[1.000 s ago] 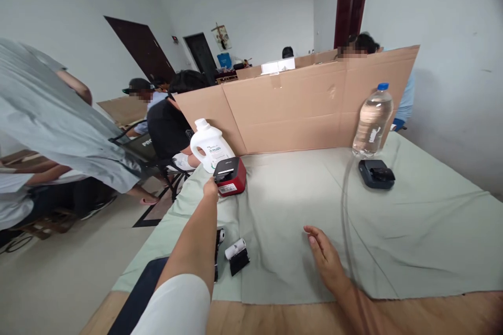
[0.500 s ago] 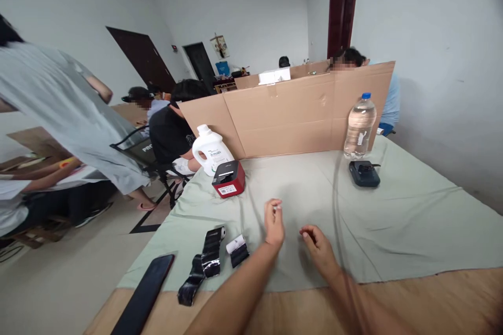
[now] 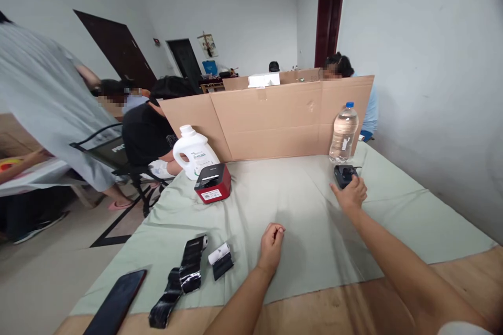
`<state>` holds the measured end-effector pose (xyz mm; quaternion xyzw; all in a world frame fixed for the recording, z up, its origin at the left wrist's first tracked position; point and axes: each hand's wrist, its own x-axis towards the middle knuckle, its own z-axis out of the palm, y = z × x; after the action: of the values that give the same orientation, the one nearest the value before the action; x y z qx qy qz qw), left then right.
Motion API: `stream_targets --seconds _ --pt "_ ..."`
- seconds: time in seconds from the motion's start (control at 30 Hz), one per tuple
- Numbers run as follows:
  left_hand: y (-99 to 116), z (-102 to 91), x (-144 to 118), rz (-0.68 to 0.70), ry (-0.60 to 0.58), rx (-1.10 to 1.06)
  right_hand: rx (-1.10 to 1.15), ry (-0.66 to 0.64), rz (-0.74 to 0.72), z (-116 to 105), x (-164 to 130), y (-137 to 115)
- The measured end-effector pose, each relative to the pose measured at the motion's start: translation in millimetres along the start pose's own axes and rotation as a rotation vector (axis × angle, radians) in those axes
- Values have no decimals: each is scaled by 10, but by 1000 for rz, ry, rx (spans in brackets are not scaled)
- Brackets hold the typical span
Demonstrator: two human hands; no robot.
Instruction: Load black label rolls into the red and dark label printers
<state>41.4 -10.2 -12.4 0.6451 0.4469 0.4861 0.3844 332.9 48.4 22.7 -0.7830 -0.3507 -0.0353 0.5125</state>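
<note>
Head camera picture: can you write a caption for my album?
Right hand at the small dark device by the clear bottle, left hand curled over the pale green cloth.

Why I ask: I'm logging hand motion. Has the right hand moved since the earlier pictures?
Yes: the right hand has moved forward, closer to the blue-capped plastic bottle.
</note>
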Motion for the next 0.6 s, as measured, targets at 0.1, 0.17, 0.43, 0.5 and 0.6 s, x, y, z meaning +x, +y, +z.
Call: stream_targets --seconds 0.1,0.17,0.43,0.5,0.6 --pt "5 -8 -4 -5 -52 31 -234 -97 158 43 378 118" --pt "11 -14 -7 -10 -79 55 -333 -169 220 73 471 191" --pt "-5 -1 -8 -26 -98 25 -354 -194 217 29 462 151" --pt "-16 2 -8 -66 -66 -75 -322 -222 164 -1 310 48" --pt "12 -11 -7 -148 -18 -303 -151 -295 -45 -50 -135 -145"
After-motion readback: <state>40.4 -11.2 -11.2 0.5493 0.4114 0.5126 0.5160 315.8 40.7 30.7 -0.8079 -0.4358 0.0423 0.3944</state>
